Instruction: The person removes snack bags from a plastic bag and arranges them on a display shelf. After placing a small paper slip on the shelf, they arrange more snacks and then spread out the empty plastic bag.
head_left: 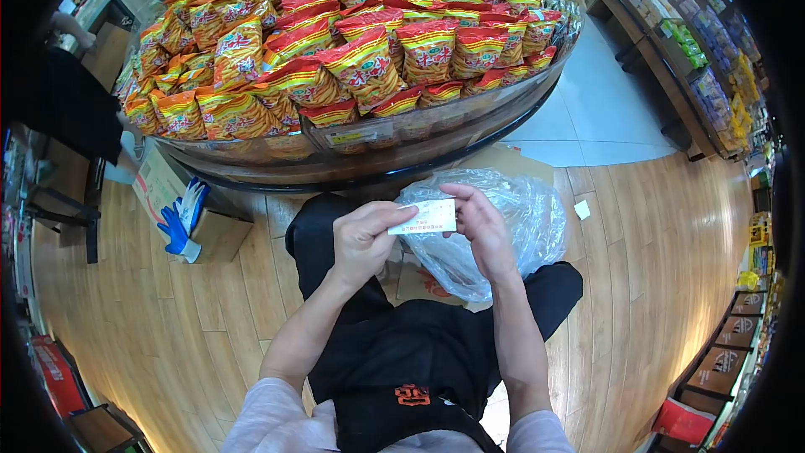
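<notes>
My left hand point(362, 239) pinches a small white printed card point(432, 216) by its left end, between thumb and fingers. Rows of small print run across the card, too small to read. At the card's right end is my right hand point(488, 231), its fingers apart and curved around that edge. Beneath both hands, a crumpled clear plastic bag point(532, 222) lies between my crossed legs, over flattened cardboard point(419, 285).
A curved display bin point(436, 130) ahead is heaped with red and yellow snack bags point(365, 71). Blue-and-white work gloves point(186, 216) hang over a cardboard box point(220, 231) at left. A white paper scrap point(582, 210) lies on the floor. Another person point(63, 96) stands at far left.
</notes>
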A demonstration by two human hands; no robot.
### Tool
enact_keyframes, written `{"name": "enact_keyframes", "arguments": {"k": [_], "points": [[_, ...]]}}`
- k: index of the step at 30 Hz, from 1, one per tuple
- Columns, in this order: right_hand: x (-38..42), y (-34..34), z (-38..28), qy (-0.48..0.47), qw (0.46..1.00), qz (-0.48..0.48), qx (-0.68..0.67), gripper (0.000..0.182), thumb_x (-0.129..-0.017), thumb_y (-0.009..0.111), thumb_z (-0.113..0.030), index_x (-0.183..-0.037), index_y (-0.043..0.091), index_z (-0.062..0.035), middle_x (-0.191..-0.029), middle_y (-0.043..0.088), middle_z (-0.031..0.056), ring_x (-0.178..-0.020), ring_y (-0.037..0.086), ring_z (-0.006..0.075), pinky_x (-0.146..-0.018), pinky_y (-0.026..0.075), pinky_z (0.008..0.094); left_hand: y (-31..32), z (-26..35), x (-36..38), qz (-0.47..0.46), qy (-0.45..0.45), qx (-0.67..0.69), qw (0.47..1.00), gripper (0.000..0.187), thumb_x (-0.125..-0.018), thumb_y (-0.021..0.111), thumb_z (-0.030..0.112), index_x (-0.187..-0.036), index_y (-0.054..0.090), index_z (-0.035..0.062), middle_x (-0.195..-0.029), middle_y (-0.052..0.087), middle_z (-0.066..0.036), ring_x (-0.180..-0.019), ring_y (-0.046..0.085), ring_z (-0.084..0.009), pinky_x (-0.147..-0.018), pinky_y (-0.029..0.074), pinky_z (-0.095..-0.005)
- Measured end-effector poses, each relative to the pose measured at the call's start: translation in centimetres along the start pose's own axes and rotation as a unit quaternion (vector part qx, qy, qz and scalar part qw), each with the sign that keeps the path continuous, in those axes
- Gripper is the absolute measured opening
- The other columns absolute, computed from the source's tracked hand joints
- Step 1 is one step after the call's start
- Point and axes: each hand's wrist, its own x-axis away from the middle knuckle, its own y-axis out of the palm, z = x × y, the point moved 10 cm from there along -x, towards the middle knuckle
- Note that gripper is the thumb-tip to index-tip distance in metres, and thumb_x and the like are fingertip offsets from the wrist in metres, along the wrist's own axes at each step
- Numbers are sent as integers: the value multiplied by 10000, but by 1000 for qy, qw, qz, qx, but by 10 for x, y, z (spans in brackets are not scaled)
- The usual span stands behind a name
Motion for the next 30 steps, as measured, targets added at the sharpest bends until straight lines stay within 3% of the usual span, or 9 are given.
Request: {"name": "enact_keyframes", "arguments": {"k": [2,6,8,11,12,16,19,26,30], "points": [[7,8,-10,-97,974,-18,202,146,-856,612,-40,-993,635,6,-817,640,29,-748,585,87,-657,472,253,2,10,2,-5,30,-42,999,301,-729,579,-113,-947,718,41,-889,691,-109,-804,671,-197,-734,515,-248],[6,-10,-14,-93,928,9,360,94,-812,654,-36,-904,658,-17,-842,649,41,-767,599,117,-679,470,279,17,16,3,-130,0,0,992,302,-755,583,-89,-1006,698,34,-954,686,-125,-871,664,-209,-784,513,-282],[12,9,-32,-188,877,-48,440,58,-763,677,-31,-820,664,-32,-819,640,72,-752,613,190,-677,472,310,19,-11,10,-60,-249,358,898,286,-813,602,-35,-1088,660,20,-1000,681,-125,-905,656,-202,-799,510,-299],[27,46,-39,-277,826,-131,474,64,-734,687,-33,-789,654,-25,-750,608,102,-735,603,261,-657,477,330,27,-17,13,-172,-273,221,920,280,-858,646,102,-1120,639,6,-967,681,-82,-859,628,-121,-767,498,-255],[27,48,-39,-274,827,-132,473,64,-734,687,-33,-789,654,-25,-750,608,102,-735,603,261,-657,477,330,36,-24,23,-262,-286,87,918,275,-861,655,139,-1103,650,7,-933,683,-65,-833,616,-94,-746,493,-235],[21,42,-40,-257,846,-127,450,88,-747,688,-45,-825,654,-22,-742,589,93,-724,599,235,-658,474,323,41,-32,26,-226,-287,106,925,226,-899,620,211,-967,688,6,-680,606,10,-562,510,-22,-477,399,-203],[9,20,-30,-156,927,-81,330,108,-786,690,-82,-854,658,-5,-712,585,51,-707,579,117,-631,462,266,41,-36,28,-211,-297,118,924,226,-899,621,214,-950,687,4,-672,603,20,-572,511,-22,-486,401,-202],[10,17,-23,-185,876,-68,441,143,-806,687,-89,-896,642,13,-710,604,44,-646,570,101,-577,463,249,41,-38,31,-199,-316,89,923,196,-882,639,206,-928,697,24,-675,619,2,-614,529,-29,-534,427,-218],[5,8,4,-62,964,-51,255,119,-853,646,-85,-927,626,6,-733,606,23,-682,555,59,-570,449,229,41,10,14,-205,-129,53,969,126,-811,695,144,-884,707,42,-698,616,-65,-612,552,-104,-584,449,-252]]}}
